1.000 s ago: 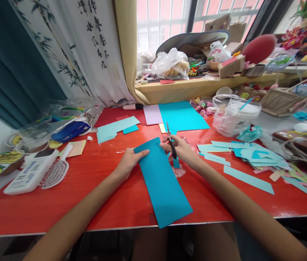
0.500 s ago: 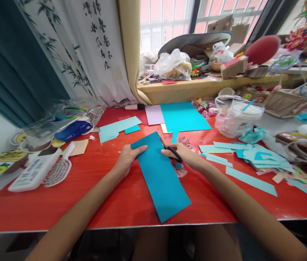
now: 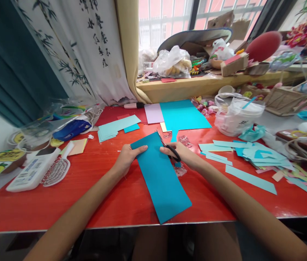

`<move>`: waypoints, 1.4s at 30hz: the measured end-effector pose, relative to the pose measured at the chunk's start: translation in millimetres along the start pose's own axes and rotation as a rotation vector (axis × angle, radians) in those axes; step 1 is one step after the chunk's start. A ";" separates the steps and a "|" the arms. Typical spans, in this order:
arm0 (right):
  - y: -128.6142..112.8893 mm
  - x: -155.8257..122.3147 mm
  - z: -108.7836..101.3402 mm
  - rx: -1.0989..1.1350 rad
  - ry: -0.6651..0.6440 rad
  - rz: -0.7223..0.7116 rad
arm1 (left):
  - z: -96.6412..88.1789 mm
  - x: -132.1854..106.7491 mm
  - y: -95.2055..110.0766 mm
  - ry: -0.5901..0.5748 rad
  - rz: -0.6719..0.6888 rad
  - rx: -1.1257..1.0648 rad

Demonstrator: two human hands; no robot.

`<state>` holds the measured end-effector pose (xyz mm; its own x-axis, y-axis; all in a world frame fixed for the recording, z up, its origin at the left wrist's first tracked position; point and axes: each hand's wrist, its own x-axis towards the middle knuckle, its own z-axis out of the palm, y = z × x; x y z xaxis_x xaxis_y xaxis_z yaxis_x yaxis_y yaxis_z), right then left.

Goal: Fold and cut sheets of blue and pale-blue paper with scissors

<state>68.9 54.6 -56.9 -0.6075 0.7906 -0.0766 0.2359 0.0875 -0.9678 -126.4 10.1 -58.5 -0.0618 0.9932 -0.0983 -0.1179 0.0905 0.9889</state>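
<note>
A long strip of teal paper (image 3: 164, 181) slants toward me above the red table. My left hand (image 3: 127, 157) pinches its upper left edge, thumb on top and fingers underneath. Black-handled scissors (image 3: 174, 153) are in my right hand (image 3: 182, 152), with their blades at the strip's upper right edge. Beyond the strip lies a bright blue sheet (image 3: 186, 114), next to a lilac paper piece (image 3: 153, 113). Small blue scraps and clear bits lie near my right hand, partly hidden by it.
Pale blue paper strips (image 3: 267, 156) are heaped at the right, beside a white bucket in a plastic bag (image 3: 237, 112). Light blue cut pieces (image 3: 117, 127) lie at the back left. A hairbrush (image 3: 58, 170) and a white box (image 3: 35, 168) sit at the left.
The scissors have shifted slightly left, with their tips now showing past the strip's top edge. The strip and my left hand stay nearly in place.
</note>
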 end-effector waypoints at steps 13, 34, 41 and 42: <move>4.3 1.5 2.7 0.015 0.017 -0.042 | -1.0 1.0 -2.4 -0.011 0.014 0.007; 10.9 7.1 -4.8 0.040 0.259 -0.113 | -2.4 3.1 -3.5 0.002 0.020 0.045; 19.9 12.4 -33.5 -0.426 0.561 -0.192 | -12.4 13.0 -9.4 0.051 0.016 0.117; 22.6 13.7 -31.4 -0.513 0.534 -0.232 | -14.3 14.2 -9.6 0.039 0.003 0.130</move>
<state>89.7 86.4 -72.3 -0.2674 0.8912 0.3663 0.5483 0.4533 -0.7027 -140.3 22.3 -71.0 -0.1011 0.9901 -0.0973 0.0111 0.0990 0.9950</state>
